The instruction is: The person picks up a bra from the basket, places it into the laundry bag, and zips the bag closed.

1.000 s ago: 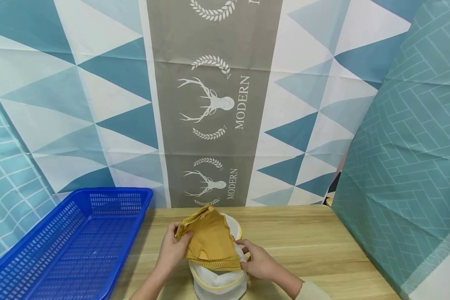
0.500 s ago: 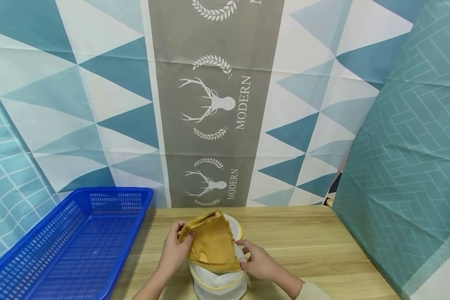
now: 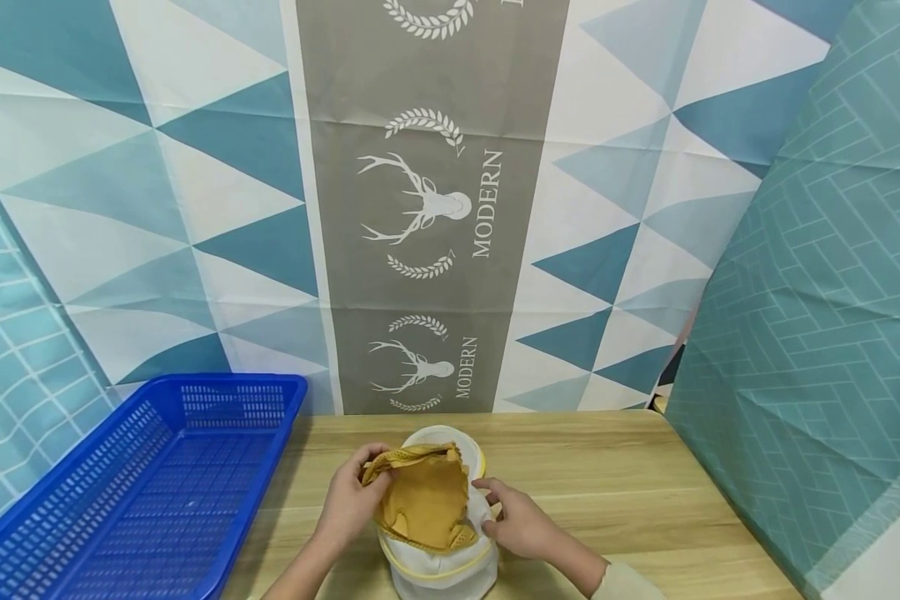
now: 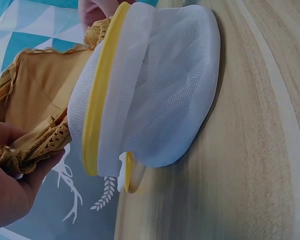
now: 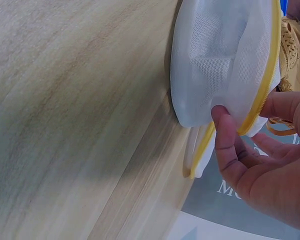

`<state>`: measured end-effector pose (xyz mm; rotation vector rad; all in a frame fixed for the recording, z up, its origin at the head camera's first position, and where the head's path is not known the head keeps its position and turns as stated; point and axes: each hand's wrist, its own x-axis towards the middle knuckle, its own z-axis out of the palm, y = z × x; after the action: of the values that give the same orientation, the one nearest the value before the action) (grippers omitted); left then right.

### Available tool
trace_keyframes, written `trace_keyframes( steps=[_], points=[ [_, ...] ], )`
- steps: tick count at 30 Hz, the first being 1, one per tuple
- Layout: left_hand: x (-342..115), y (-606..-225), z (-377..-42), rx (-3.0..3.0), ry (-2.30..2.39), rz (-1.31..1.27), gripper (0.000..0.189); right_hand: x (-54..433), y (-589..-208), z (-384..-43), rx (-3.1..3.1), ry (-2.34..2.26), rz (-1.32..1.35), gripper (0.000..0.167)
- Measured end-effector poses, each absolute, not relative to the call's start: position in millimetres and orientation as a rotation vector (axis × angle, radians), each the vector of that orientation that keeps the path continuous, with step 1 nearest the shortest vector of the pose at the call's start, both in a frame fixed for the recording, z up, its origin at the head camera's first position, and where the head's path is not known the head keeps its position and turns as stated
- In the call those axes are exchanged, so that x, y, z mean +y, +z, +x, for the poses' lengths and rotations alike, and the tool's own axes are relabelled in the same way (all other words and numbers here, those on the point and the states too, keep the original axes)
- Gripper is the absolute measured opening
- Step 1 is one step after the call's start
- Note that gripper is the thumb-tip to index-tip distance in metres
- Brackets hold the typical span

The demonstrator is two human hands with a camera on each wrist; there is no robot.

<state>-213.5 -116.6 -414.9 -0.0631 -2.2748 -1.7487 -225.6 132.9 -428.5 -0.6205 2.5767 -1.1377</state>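
Note:
Mustard-yellow underpants [image 3: 423, 504] with lacy trim hang over the mouth of a white mesh laundry bag [image 4: 175, 85], their lower part inside it. My left hand [image 3: 351, 500] pinches a bunched lacy edge between thumb and fingers, at the bag's left side. Standing on the table, the bag has a yellow zip [image 5: 264, 75] round its opening, and its round lid [image 3: 437, 435] is folded back on the far side. On the right, my right hand [image 3: 521, 523] grips the bag's rim, with the thumb at the opening and fingers against the outer mesh.
A large blue plastic basket [image 3: 288, 433] with slotted walls stands at the left of the wooden table [image 3: 592, 475]. Behind the table hangs a patterned cloth [image 3: 427, 275], and a teal cloth [image 3: 817, 333] borders the right side.
The underpants have dropped lower into the bag's mouth and folded over, uncovering more of the lid. My left hand moved slightly right with them. The right hand has stayed at the rim.

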Motion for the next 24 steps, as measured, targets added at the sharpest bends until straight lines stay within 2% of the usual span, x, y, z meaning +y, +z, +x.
trace_keyframes(
  steps=[24],
  points=[
    [-113.3,-408.4,-217.2,-2.371,-1.69,-0.145,0.025,135.2,-428.4,-225.9,2.564,-1.149,-0.625,0.052]
  ],
)
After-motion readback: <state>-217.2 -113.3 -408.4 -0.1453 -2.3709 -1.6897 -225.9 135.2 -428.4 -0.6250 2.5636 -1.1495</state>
